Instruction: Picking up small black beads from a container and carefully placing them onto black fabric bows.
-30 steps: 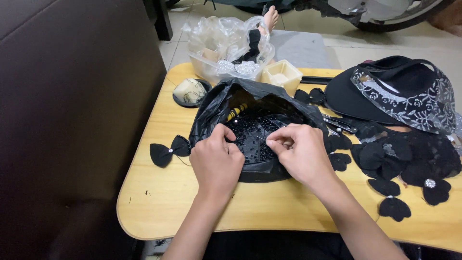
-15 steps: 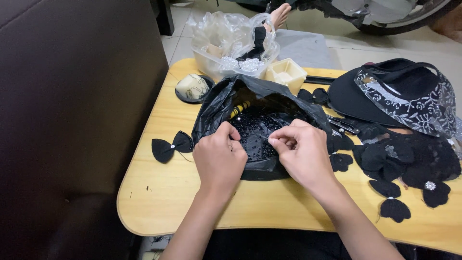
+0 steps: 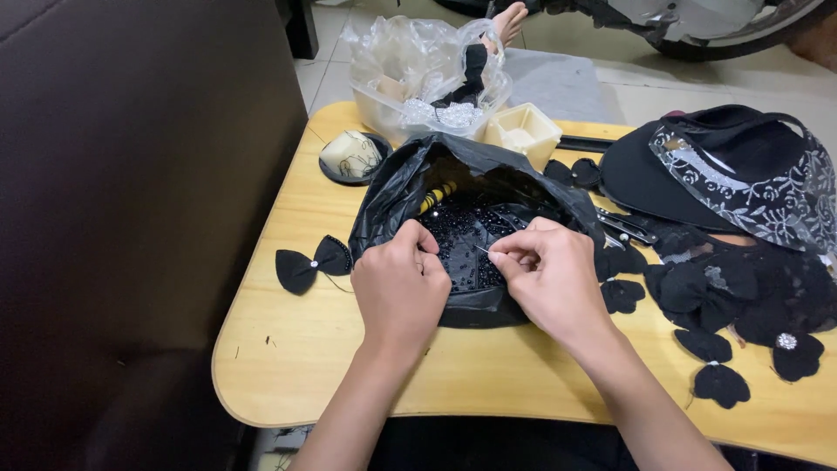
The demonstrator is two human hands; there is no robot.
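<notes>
Both hands over black bag (image 3: 410, 187) of beads (image 3: 462, 240): right hand (image 3: 549, 279) fingertips pinched on thin needle (image 3: 482, 250), left hand (image 3: 401, 283) fingers curled together, contents unclear. Beads look tiny, slippery; likely need fingertip pinch

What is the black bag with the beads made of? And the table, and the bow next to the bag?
The black bag looks like thin plastic film: it crinkles and shines. The table seems to be pale wood or a wood-look board, with faint grain and a smooth matte top. The black bow appears to be soft matte fabric, with a small sparkly stone at its middle.
</notes>
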